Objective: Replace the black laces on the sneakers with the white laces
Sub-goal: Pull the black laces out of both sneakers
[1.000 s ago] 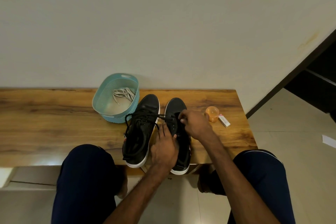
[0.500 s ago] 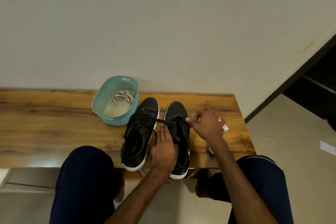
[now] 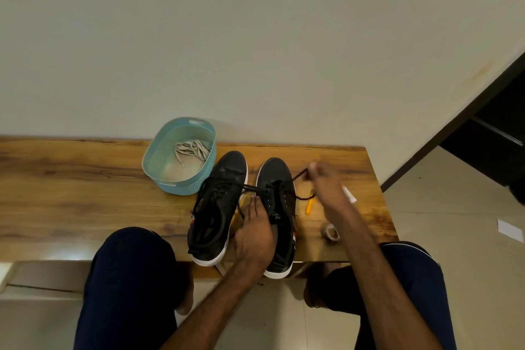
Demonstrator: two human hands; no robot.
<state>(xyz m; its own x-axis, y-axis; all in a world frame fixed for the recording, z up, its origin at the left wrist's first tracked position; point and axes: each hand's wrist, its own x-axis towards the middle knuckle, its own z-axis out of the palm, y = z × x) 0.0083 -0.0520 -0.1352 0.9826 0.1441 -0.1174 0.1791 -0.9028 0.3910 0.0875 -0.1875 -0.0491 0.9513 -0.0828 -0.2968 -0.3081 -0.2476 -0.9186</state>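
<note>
Wooden desk [image 3: 71, 196] against a plain wall; its right end drops to open floor just beyond the right hand, its near edge sits under the sneaker heels. Teal basket [image 3: 159, 163] at the back, touching the left sneaker's toe, holds the white laces [image 3: 192, 150], untouched.

Two black sneakers side by side, toes to the wall, heels overhanging the near edge. Left sneaker [image 3: 218, 207] fully laced. Right sneaker [image 3: 279, 207] is the one being worked on.

Left hand [image 3: 254, 239] lies flat over the right sneaker's opening, fingers spread and pressing down, holding no lace.

Right hand [image 3: 324, 185], motion-blurred, is up and right of the sneaker, fingers pinched shut on the end of the black lace [image 3: 298, 177]. Lace runs taut from the top eyelets diagonally out to the right and back. A second strand crosses left over the other sneaker.

Judgement: unlacing is at an early stage. Pull axis is across the shoe, rightward; the right hand does the pulling, with free room toward the desk's right end.

Small clutter to the right: yellow stick [image 3: 309, 206], tape roll [image 3: 331, 231], small white box [image 3: 349, 196] partly hidden. The lace could drag these.
</note>
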